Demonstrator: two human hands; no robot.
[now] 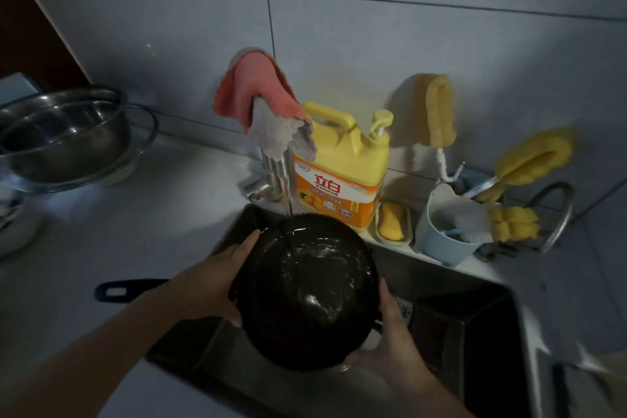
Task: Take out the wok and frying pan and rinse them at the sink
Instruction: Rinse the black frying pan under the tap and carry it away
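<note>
A black round wok point(305, 288) is tilted over the dark sink point(441, 282), wet and glistening. A thin stream of water point(288, 197) from the steel tap point(271, 176) lands on its far edge. My left hand point(217, 282) grips the wok's left rim, fingers pointing up along the edge. At the lower right rim my right hand point(393, 329) holds it, thumb on top and fingers hidden beneath. A black handle point(125, 290) sticks out to the left behind my left wrist; I cannot tell whether it belongs to this wok or to another pan.
A pink and grey cloth point(268, 105) hangs over the tap. Behind the sink stand a yellow detergent jug point(342, 166), a soap dish point(393, 224), a blue cup point(441, 237) and yellow sponge brushes point(532, 159). Stacked steel bowls point(64, 136) sit on the white counter point(135, 224) at left.
</note>
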